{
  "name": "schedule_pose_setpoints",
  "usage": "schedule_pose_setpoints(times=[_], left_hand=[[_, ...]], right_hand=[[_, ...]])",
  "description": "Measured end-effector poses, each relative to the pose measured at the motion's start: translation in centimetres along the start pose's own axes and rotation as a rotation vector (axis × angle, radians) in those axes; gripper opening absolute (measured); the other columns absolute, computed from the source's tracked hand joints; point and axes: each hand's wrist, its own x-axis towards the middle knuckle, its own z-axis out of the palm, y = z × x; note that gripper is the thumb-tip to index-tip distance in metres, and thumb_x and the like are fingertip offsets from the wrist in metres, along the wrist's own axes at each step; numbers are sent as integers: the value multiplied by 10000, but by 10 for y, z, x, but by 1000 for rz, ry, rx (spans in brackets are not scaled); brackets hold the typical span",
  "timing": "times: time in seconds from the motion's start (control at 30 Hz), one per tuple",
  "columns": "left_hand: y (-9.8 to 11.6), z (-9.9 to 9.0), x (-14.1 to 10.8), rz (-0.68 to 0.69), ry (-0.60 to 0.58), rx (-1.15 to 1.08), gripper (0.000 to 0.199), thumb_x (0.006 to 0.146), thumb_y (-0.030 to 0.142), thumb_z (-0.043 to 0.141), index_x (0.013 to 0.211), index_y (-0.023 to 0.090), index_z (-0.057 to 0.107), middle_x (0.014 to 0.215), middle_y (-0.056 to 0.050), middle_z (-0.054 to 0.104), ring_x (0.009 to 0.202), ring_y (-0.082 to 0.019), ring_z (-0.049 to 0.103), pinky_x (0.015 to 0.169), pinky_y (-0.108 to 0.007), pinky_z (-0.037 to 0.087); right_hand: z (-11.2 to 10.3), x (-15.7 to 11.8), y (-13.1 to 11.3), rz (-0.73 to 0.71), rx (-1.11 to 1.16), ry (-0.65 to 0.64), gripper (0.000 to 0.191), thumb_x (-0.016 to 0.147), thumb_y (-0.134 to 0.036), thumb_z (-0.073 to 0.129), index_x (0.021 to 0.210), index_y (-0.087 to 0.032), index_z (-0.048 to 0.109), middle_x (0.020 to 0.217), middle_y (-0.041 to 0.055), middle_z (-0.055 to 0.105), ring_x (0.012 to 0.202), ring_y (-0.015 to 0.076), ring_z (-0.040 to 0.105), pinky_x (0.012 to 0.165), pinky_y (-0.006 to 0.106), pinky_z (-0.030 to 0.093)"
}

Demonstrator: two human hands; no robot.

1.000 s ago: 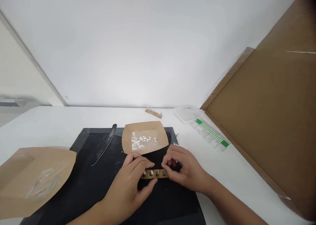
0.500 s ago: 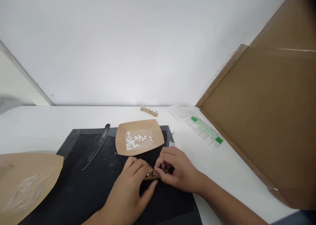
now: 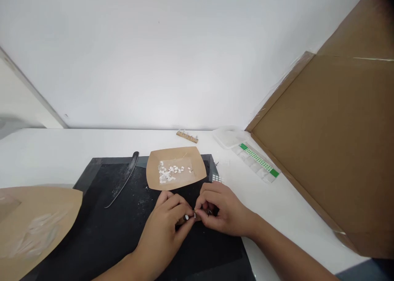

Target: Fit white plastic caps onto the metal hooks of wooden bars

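Observation:
A short wooden strip (image 3: 181, 221) with small upright pieces lies low over the black mat, mostly covered by my fingers. My left hand (image 3: 168, 223) is closed at its left part, thumb and index finger pressed together beside a small white oval (image 3: 186, 217). Opposite it, my right hand (image 3: 220, 211) pinches at the strip's middle, its fingertips close to the left ones. A thin pale piece shows between the two sets of fingertips; what exactly the right fingers hold is too small to tell. A dark metallic bit shows under the right fingers.
Beyond my hands, a cardboard tray (image 3: 176, 151) holds white ovals. A dark curved tool (image 3: 126, 180) lies on the black mat (image 3: 101, 231). Another cardboard tray (image 3: 69, 199) is at left, a similar wooden strip (image 3: 187, 137) behind. Green-white packaging (image 3: 258, 160) and a large cardboard sheet (image 3: 332, 149) are right.
My left thumb has moved up against the index finger, and the hands' fingertips are closer together. A white oval now shows beside the left fingers. The view has shifted slightly.

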Motion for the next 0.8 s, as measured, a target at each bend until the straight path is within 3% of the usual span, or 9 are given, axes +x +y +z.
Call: schedule_pose_setpoints(times=[0.8], left_hand=[[-1, -1, 1, 2, 15, -11, 144, 973, 117, 750, 873, 211, 706, 906, -14, 705, 914, -221, 539, 823, -357, 460]], right_hand=[[-4, 0, -5, -77, -68, -30, 87, 939, -134, 692, 900, -207, 670, 788, -40, 629, 731, 133, 594, 760, 331, 358]])
